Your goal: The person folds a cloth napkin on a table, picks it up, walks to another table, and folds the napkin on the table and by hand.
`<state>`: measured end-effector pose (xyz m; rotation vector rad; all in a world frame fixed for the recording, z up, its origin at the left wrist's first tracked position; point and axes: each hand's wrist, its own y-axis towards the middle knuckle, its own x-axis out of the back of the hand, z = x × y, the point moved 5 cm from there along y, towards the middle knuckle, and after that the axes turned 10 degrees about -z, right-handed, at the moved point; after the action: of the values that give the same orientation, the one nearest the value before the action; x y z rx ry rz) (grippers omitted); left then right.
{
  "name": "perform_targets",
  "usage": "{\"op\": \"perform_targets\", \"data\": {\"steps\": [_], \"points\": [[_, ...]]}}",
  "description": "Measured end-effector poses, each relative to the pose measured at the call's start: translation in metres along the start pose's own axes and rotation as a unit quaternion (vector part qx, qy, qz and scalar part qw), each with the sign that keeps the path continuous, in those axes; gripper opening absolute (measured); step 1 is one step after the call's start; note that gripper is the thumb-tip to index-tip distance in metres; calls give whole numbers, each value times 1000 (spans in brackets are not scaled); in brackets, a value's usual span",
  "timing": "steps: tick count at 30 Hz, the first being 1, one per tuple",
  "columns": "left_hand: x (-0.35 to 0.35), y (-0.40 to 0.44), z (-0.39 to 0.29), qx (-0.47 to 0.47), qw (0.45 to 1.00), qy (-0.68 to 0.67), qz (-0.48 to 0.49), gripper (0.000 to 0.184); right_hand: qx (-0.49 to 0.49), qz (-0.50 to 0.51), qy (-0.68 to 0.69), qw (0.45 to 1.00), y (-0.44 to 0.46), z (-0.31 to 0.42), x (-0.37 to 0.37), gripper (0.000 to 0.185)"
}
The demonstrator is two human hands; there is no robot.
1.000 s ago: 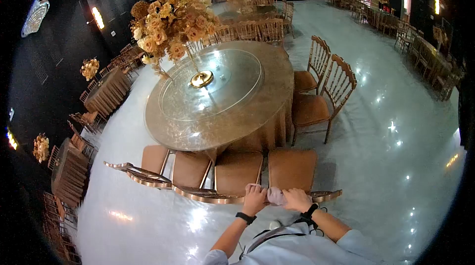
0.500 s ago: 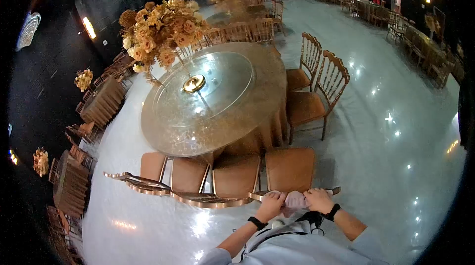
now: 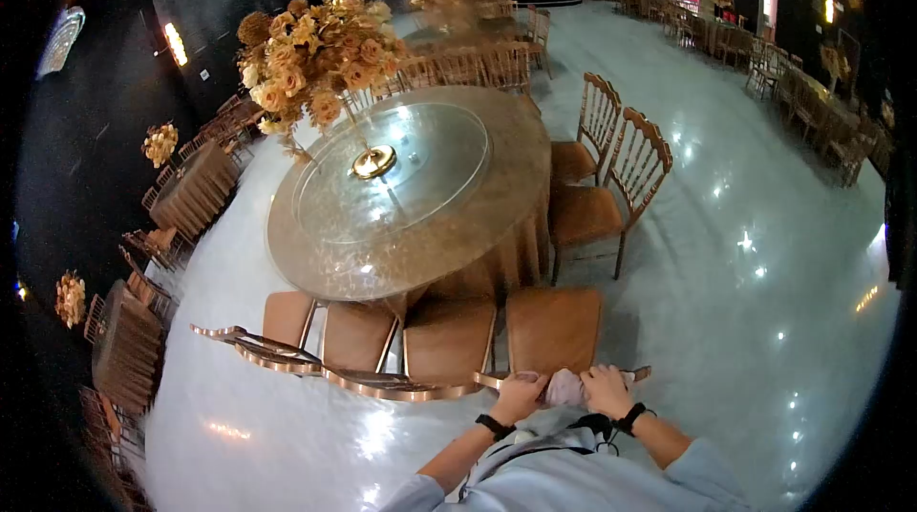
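Observation:
A pale pink cloth [image 3: 565, 389] is bunched over the top rail of the nearest chair [image 3: 554, 326], at the lower middle of the head view. My left hand [image 3: 521, 396] is closed on the cloth's left side, against the rail. On the other side, my right hand [image 3: 607, 392] grips the cloth close to the rail's right end. Bare ends of the gold-coloured rail [image 3: 488, 380] stick out past both hands. The chair has a brown padded seat and stands upright, facing the round table. Parts of my fingers and the cloth's underside are hidden.
Beyond the chair stands a round table [image 3: 315, 270] with a glass turntable [image 3: 430, 192] and a tall flower arrangement [image 3: 320, 63]. More chairs line up to my left, and two chairs [image 3: 621, 168] stand at the table's right. Other set tables fill the hall.
The view has shifted slightly, so the table and chairs sit a little further left. Both hands stay on the cloth at the rail, with only a slight shift in the cloth's folds.

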<state>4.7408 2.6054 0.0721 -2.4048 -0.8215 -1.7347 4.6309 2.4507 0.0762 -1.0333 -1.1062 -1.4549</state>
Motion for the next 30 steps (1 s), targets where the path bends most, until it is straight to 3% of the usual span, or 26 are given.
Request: {"op": "perform_targets", "data": {"steps": [3, 5, 7, 9, 11, 13, 15, 17, 19, 22, 25, 29, 30], "points": [[25, -6, -6, -56, 996, -28, -65, 41, 25, -75, 70, 994, -2, 16, 24, 41], [31, -12, 10, 68, 997, 42, 12, 33, 24, -49, 79, 995, 8, 28, 31, 47], [37, -16, 24, 82, 995, 60, 12, 28, 30, -21, 146, 989, 16, 43, 27, 50], [21, -18, 48, 31, 995, 98, -1, 28, 48, -40, 119, 991, 28, 55, 11, 46], [8, -14, 56, 42, 994, 99, -4, 26, -20, 23, 40, 999, 45, 51, -24, 47], [2, -9, 61, 115, 984, 112, 82, 26, 7, -19, 68, 997, 60, 49, -22, 51], [-1, -7, 68, 120, 988, 74, 68, 25, 20, 97, 142, 985, 70, 49, -17, 54], [-7, -4, 71, 103, 975, 115, 162, 27, 23, 164, 181, 969, 71, 48, -17, 57], [6, -9, 59, 98, 978, 87, 160, 25, 9, 101, 151, 983, 68, 50, -7, 58], [14, -15, 52, 86, 995, 60, -2, 28, 22, 36, 119, 992, 51, 53, -16, 49], [14, -20, 36, 56, 992, 96, -61, 36, 55, -28, 87, 994, 34, 51, -4, 41], [21, -20, 5, 5, 999, 30, -46, 38, 44, -63, 127, 989, 15, 33, 25, 33], [9, -19, 4, -9, 999, 18, -38, 40, 11, -29, 69, 997, 9, 20, 22, 33]]}}
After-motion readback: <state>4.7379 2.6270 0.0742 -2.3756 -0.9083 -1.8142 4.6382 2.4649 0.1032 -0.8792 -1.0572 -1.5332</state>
